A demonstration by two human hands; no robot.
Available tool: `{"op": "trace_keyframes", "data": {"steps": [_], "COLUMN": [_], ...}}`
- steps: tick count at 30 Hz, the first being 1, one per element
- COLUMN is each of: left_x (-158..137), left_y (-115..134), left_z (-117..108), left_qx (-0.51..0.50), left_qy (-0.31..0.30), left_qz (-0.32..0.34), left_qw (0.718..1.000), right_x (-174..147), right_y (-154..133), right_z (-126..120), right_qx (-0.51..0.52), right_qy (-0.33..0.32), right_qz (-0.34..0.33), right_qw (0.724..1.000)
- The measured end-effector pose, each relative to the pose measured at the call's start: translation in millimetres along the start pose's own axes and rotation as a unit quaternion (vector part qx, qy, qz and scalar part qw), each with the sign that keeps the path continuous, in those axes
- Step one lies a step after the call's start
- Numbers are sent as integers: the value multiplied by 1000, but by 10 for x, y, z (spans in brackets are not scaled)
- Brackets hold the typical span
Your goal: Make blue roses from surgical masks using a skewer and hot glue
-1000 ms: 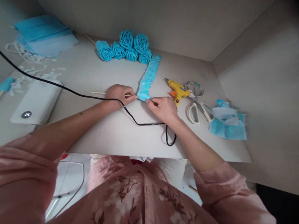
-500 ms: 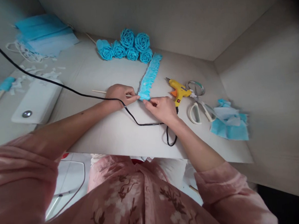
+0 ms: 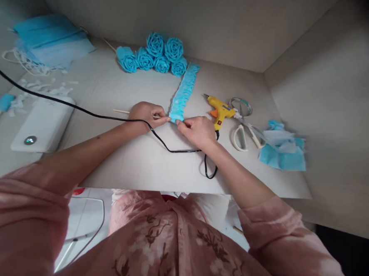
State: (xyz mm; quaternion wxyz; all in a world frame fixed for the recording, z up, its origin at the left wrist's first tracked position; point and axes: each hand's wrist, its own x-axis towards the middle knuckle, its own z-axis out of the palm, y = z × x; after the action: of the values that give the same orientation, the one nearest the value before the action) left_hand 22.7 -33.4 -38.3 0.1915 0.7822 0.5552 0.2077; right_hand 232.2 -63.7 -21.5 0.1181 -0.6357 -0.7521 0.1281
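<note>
A thin wooden stick [image 3: 120,111] runs through the closed fingers of my left hand [image 3: 147,115], its tip at the near end of a ruffled blue fabric strip [image 3: 184,92]. My right hand [image 3: 199,131] pinches that same near end, where the strip wraps around the stick's tip. The rest of the strip lies flat, slanting away toward several blue fabric roses [image 3: 156,52] at the back. A yellow glue gun [image 3: 220,109] lies just right of my right hand, nozzle pointing back-left. Its black cord [image 3: 169,150] crosses over my left wrist.
White-handled scissors [image 3: 240,138] and a roll of tape [image 3: 244,105] are beside the glue gun, with cut blue and white fabric pieces [image 3: 282,150] farther right. On the left are a white power bank [image 3: 44,128], white scraps [image 3: 28,91], a blue-tipped stick [image 3: 3,105] and stacked face masks [image 3: 53,40]. Cardboard walls enclose the table [image 3: 136,166].
The whole view has shifted slightly. Both hands keep nearly the same hold on the stick and the strip's near end. The power bank's small display shows some green now.
</note>
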Motion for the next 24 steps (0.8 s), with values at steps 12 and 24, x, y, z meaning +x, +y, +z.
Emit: {"op": "trace_keyframes", "data": {"steps": [12, 24], "left_x": [9, 3], "left_y": [-5, 10], "left_z": [24, 14], "left_qx": [4, 17], "left_qy": [-1, -7], "left_qz": [1, -3], "left_qw": [1000, 1000], "right_x": [-29, -4], "right_y": [36, 2], "right_z": [-18, -10], "right_qx": [43, 23], "right_qy": [-24, -13], "right_qz": [-8, 1], "right_qw": [999, 1000]}}
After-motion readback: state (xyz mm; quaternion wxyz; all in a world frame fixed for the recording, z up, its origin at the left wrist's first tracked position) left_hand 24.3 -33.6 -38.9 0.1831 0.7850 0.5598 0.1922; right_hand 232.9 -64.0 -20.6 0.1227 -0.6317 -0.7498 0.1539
